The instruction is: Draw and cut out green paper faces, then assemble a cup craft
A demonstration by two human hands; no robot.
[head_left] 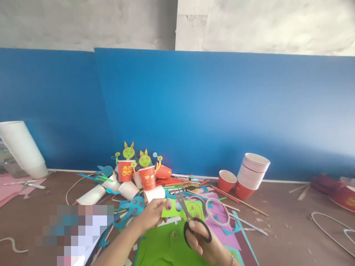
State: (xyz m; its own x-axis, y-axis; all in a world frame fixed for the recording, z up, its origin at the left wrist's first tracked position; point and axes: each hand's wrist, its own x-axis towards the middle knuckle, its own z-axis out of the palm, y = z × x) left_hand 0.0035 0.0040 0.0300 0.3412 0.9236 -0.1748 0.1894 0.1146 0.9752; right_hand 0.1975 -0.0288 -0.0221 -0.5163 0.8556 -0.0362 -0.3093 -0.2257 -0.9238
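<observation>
My left hand pinches the left end of a light green paper strip near the middle of the table. My right hand has its fingers through the black handles of a pair of scissors, whose parted blades point up beside the strip. A green piece with a drawn face lies just behind the scissors. Below both hands are darker green sheets, with a small drawn round shape on them.
Red cups with green paper figures stand behind my left hand, near white cups. A tape roll lies on purple paper. Stacked cups stand right, another stack leans far left. A blue panel borders the table.
</observation>
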